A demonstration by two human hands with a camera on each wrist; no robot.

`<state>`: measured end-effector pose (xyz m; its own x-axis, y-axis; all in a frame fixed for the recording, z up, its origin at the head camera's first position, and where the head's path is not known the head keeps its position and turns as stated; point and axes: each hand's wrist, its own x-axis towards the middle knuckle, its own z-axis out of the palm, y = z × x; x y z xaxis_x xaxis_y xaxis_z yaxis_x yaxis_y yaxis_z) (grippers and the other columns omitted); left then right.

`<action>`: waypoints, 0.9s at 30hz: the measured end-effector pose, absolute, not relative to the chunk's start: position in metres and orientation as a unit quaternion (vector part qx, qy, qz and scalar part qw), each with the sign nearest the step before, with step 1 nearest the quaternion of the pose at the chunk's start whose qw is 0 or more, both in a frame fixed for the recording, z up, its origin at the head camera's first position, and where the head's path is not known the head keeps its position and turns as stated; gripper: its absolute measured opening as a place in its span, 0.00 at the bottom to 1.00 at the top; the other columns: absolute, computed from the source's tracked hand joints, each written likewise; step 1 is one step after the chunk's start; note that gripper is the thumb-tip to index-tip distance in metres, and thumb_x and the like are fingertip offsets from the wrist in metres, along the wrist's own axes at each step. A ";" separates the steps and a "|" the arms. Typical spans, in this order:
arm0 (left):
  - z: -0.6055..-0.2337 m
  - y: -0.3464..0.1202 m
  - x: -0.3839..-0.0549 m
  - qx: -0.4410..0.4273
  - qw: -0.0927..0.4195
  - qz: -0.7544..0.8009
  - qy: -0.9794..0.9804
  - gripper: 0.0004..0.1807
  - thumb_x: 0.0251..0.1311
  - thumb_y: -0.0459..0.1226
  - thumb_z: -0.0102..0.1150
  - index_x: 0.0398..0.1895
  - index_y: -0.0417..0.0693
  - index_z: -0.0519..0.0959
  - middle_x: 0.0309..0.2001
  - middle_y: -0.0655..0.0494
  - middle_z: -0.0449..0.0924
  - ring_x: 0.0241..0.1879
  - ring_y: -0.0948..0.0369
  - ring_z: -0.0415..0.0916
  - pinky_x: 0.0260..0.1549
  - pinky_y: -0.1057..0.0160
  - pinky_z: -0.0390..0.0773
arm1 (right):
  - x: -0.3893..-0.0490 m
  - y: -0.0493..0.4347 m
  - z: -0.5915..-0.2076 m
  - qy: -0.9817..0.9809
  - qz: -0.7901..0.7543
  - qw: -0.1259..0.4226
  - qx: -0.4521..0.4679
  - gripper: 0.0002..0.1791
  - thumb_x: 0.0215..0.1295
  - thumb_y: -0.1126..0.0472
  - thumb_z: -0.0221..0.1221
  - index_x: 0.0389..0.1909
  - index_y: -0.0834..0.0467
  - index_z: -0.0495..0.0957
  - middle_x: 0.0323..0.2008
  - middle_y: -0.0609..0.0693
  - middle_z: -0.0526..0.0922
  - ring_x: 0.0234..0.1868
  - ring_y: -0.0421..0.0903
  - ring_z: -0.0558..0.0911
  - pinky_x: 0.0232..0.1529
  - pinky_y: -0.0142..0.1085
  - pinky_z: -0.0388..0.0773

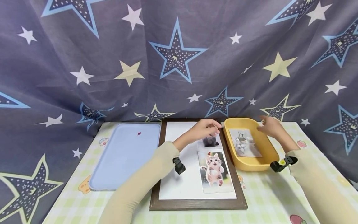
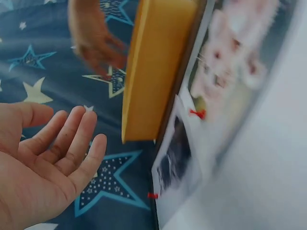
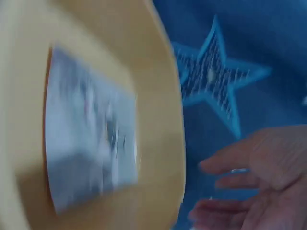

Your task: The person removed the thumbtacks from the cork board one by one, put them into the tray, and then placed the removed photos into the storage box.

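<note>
My left hand [image 1: 205, 129] hovers over the upper right of a white board [image 1: 179, 180] in a dark wooden frame, fingers relaxed and holding nothing. Below it a picture of a dark grey animal [image 1: 210, 142] is partly hidden by the hand. Nearer me on the board hangs a kitten picture [image 1: 214, 174] with a red push pin [image 2: 197, 114] at its top edge; another red pin [image 2: 152, 196] sits on the dark picture. Beside the right rim of a yellow bin [image 1: 268, 151], my right hand [image 1: 270, 126] is loosely spread with nothing in it. A cat picture [image 1: 243, 144] lies inside the bin.
On the left lies a pale blue tray [image 1: 126, 158] with one red push pin [image 1: 139, 133] near its far end. A green checked cloth [image 1: 70, 199] covers the table. Behind everything hangs a dark curtain [image 1: 112, 40] printed with stars.
</note>
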<state>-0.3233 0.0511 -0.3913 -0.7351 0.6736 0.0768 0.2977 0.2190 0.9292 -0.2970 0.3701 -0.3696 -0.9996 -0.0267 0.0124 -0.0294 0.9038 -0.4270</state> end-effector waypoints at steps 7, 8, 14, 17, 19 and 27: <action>-0.402 0.035 -0.318 0.389 0.101 0.420 0.814 0.12 0.71 0.31 0.56 0.53 0.38 0.82 0.46 0.42 0.87 0.47 0.49 0.85 0.51 0.65 0.83 | -0.279 0.304 -0.363 -0.921 0.332 0.125 0.159 0.28 0.70 0.68 0.60 0.69 0.71 0.68 0.61 0.75 0.74 0.61 0.73 0.75 0.60 0.66 0.75; -0.402 0.033 -0.318 0.389 0.089 0.401 0.824 0.12 0.70 0.32 0.57 0.53 0.39 0.82 0.47 0.44 0.87 0.47 0.51 0.85 0.50 0.67 0.82 | -0.278 0.295 -0.362 -0.916 0.341 0.128 0.171 0.28 0.70 0.68 0.60 0.69 0.70 0.68 0.63 0.74 0.74 0.62 0.72 0.75 0.61 0.66 0.75; -0.403 0.023 -0.327 0.372 0.029 0.291 0.881 0.16 0.68 0.34 0.57 0.57 0.44 0.81 0.48 0.51 0.87 0.47 0.57 0.84 0.45 0.62 0.82 | -0.283 0.246 -0.367 -0.919 0.318 0.108 0.204 0.30 0.73 0.63 0.59 0.73 0.66 0.65 0.66 0.69 0.72 0.63 0.66 0.75 0.61 0.62 0.76; -0.401 0.019 -0.337 0.355 0.003 0.256 0.899 0.18 0.68 0.34 0.57 0.61 0.47 0.79 0.48 0.51 0.86 0.47 0.57 0.83 0.43 0.59 0.82 | -0.292 0.229 -0.376 -0.938 0.261 0.092 0.208 0.31 0.73 0.60 0.60 0.73 0.66 0.65 0.66 0.68 0.72 0.61 0.63 0.77 0.59 0.58 0.78; -0.399 0.018 -0.346 0.345 -0.008 0.240 0.907 0.20 0.69 0.34 0.57 0.63 0.48 0.78 0.49 0.51 0.85 0.46 0.57 0.83 0.41 0.58 0.82 | -0.299 0.220 -0.382 -0.949 0.226 0.076 0.207 0.32 0.73 0.58 0.61 0.72 0.66 0.66 0.66 0.67 0.72 0.60 0.63 0.78 0.58 0.57 0.79; -0.402 0.020 -0.376 0.317 -0.015 0.223 0.922 0.21 0.72 0.35 0.54 0.67 0.49 0.74 0.53 0.49 0.82 0.47 0.56 0.81 0.42 0.57 0.81 | -0.318 0.207 -0.408 -0.970 0.141 0.013 0.196 0.32 0.73 0.55 0.60 0.72 0.65 0.67 0.67 0.68 0.72 0.60 0.62 0.80 0.56 0.55 0.82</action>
<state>-0.3764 0.0205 -0.4021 -0.7992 0.5771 0.1679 0.5902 0.7006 0.4010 -0.3183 0.2071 -0.4076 -0.9231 -0.3762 0.0801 -0.3835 0.8838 -0.2681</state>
